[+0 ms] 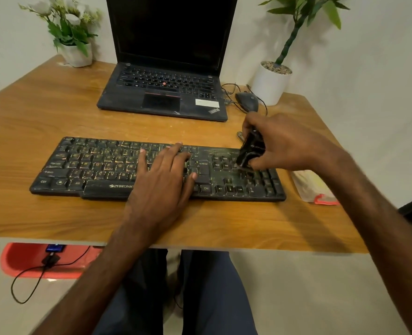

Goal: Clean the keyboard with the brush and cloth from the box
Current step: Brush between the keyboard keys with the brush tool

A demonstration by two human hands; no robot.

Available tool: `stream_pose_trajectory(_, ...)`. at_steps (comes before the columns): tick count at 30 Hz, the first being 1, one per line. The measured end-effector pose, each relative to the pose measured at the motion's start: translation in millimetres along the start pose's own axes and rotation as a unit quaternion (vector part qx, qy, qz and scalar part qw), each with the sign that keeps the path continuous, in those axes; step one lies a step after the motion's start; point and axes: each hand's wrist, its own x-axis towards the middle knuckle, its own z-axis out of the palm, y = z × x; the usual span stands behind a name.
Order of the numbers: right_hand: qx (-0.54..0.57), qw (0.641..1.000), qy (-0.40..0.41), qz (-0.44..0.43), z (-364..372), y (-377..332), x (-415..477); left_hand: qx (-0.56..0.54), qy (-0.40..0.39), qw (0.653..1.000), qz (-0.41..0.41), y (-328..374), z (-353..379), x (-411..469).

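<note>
Brush (249, 153) clasped in right grip (281, 143), down on the keyboard (91, 165) numpad — left grip (166, 181) flat on keys.

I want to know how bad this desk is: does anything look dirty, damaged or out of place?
Yes. The keyboard is smeared with yellowish grime between the keys and round the arrow keys, near where the right hand holds the brush. The laptop looks dusty on its palm rest too. Nothing looks broken or spilled.
</note>
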Motion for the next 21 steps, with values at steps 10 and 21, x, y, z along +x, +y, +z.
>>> stream_pose_trajectory(10, -0.045, 0.998, 0.035, -0.006, 1.2, 6.0, 3.1, 0.001, -0.001, 1.000, -0.003, 0.4, -0.6, 0.2)
stream_pose_trajectory(21, -0.010, 1.000, 0.002, 0.010, 4.3, 7.8, 32.0, 0.019, -0.028, 0.999, -0.006, -1.1, 1.9, 0.9)
